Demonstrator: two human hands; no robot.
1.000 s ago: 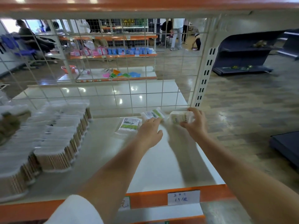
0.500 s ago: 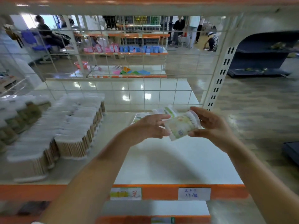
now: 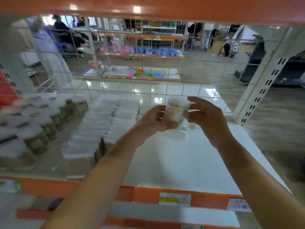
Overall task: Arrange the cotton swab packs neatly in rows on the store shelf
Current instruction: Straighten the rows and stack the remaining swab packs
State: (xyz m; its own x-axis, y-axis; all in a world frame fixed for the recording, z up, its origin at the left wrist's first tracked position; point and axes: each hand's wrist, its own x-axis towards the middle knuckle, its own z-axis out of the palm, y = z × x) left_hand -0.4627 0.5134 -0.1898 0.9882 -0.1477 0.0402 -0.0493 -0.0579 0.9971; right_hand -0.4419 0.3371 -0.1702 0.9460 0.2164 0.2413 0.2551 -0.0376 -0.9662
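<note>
Cotton swab pack (image 3: 176,111) lifted higher — both hands grip it — label unreadable

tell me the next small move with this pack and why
Probably carry the cotton swab pack, held above the shelf by the left hand and right hand, leftward and set it beside the white-topped rows; bare shelf lies right of them.

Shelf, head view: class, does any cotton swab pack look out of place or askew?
Yes. One cotton swab pack is held in the air between the left hand and the right hand, above the shelf, apart from the neat rows of packs on the left.
</note>
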